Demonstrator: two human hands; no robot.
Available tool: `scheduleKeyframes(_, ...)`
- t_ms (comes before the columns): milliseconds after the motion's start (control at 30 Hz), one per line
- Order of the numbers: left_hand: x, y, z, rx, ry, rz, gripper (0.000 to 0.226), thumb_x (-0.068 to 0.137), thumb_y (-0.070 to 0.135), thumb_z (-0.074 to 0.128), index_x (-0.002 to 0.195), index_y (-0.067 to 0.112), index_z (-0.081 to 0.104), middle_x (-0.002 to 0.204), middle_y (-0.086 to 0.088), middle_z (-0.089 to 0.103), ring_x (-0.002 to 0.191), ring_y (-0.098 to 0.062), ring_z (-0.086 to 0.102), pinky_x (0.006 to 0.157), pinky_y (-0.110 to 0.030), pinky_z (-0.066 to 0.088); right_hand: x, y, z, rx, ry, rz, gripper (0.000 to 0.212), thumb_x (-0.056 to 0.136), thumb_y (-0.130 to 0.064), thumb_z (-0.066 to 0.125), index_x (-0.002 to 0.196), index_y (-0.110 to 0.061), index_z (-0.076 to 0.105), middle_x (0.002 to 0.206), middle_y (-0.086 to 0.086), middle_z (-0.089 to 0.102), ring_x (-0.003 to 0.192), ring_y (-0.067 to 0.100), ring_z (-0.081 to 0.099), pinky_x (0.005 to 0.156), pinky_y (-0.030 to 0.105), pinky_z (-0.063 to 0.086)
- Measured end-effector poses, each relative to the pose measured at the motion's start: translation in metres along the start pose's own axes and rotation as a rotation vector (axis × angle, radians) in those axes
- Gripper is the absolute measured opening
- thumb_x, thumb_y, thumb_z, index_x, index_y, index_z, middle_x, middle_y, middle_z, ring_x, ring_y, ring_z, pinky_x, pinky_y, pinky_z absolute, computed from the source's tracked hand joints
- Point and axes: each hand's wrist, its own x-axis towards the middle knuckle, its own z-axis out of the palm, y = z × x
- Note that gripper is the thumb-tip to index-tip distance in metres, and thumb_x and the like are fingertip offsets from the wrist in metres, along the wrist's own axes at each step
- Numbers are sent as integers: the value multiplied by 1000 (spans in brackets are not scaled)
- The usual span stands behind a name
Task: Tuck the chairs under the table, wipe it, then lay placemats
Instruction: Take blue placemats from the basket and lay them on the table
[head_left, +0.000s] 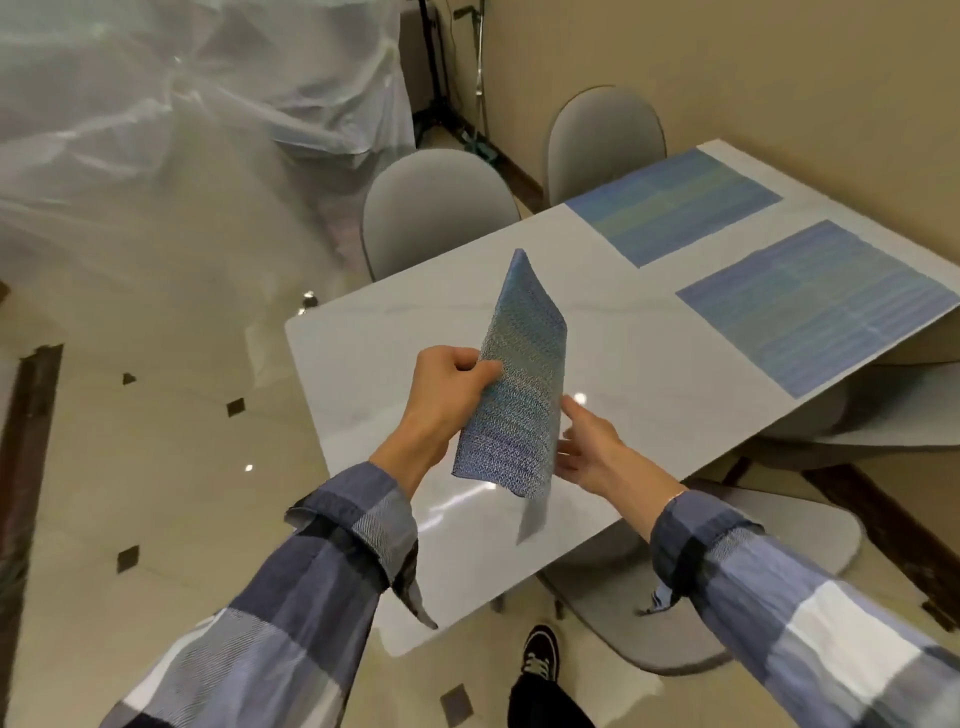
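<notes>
- A folded blue woven placemat (519, 384) is held up on edge above the near part of the white table (395, 332), clear of its surface.
- The placemat's left edge is pinched by the left hand (447, 389), thumb in front and fingers curled round it.
- The right hand (587, 452) is seen just beside the placemat's lower right edge, fingers spread loosely; whether it touches the fabric cannot be told, and nothing is clasped in it.
- Two more blue placemats are laid flat on the far half of the table: a far placemat (675, 205) towards the far corner and a near placemat (815, 301) at the right edge, set apart with bare tabletop between them.
- Grey chairs are tucked against the table: two far chairs (436, 208) along the far side, and a near chair (675, 613) whose seat shows under the near edge.
- Checked sleeves (322, 561) are worn on both arms.
</notes>
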Motion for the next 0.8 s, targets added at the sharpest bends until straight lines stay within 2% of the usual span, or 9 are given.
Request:
scheduleKeyframes(100, 27, -11, -48, 112, 71, 22, 35, 85, 20, 65, 64, -5, 53, 61, -14, 45, 58, -19, 40, 55, -33, 35, 12, -16, 43, 85, 31, -34, 39, 88, -24, 72, 112, 4, 59, 104, 18, 71, 89, 34, 71, 76, 48, 59)
scheduleKeyframes(200, 51, -24, -94, 295, 125, 70, 24, 84, 25, 63, 71, 6, 69, 66, -10, 67, 64, -27, 61, 62, -39, 51, 11, -37, 85, -35, 175, -174, 8, 87, -3, 66, 83, -2, 58, 90, 14, 66, 69, 23, 63, 57, 30, 53)
scheduleKeyframes(267, 68, -36, -121, 396, 148, 88, 24, 86, 26, 62, 72, 9, 69, 68, -10, 67, 72, -30, 63, 63, -37, 49, 17, -48, 113, -88, 211, -294, 5, 84, 0, 61, 82, -4, 61, 92, 15, 68, 69, 23, 62, 61, 33, 56)
scheduleKeyframes(333, 86, -54, -146, 447, 161, 107, 25, 88, 26, 61, 70, 10, 66, 67, -9, 63, 71, -31, 59, 60, -35, 43, 23, -51, 140, -131, 244, -380, 9, 83, -2, 59, 90, -2, 65, 97, 16, 71, 77, 27, 66, 76, 43, 60)
scheduleKeyframes(400, 101, -69, -163, 480, 143, 99, 26, 91, 26, 57, 70, 12, 65, 67, -7, 63, 72, -31, 59, 63, -37, 43, 26, -53, 159, -166, 272, -422, 13, 84, -5, 60, 96, -4, 66, 98, 15, 72, 84, 29, 69, 81, 50, 59)
scheduleKeyframes(500, 131, -95, -205, 461, 66, 123, 28, 94, 18, 47, 78, 13, 70, 78, -6, 69, 80, -31, 63, 71, -41, 49, 34, -49, 200, -185, 336, -470, 9, 88, -8, 59, 93, -12, 65, 95, 11, 71, 89, 31, 70, 82, 51, 59)
scheduleKeyframes(600, 160, -108, -244, 470, 12, 178, 36, 89, 9, 43, 102, 19, 75, 101, -3, 73, 89, -30, 67, 82, -41, 55, 41, -40, 225, -124, 472, -491, 10, 86, -7, 58, 91, -13, 65, 94, 10, 71, 87, 30, 69, 80, 49, 60)
scheduleKeyframes(733, 190, -114, -292, 473, -36, 229, 40, 87, 4, 42, 103, 20, 75, 106, -1, 73, 99, -28, 65, 83, -32, 50, 32, -17, 262, -129, 662, -484, 12, 78, -2, 51, 86, -4, 60, 82, 11, 65, 74, 32, 61, 65, 41, 53)
scheduleKeyframes(800, 209, -106, -304, 477, -16, 248, 39, 88, 2, 43, 107, 17, 75, 109, -3, 73, 101, -29, 64, 82, -30, 47, 26, -8, 273, -137, 715, -486, 15, 81, -2, 50, 90, -7, 61, 83, 9, 66, 76, 31, 62, 68, 42, 54)
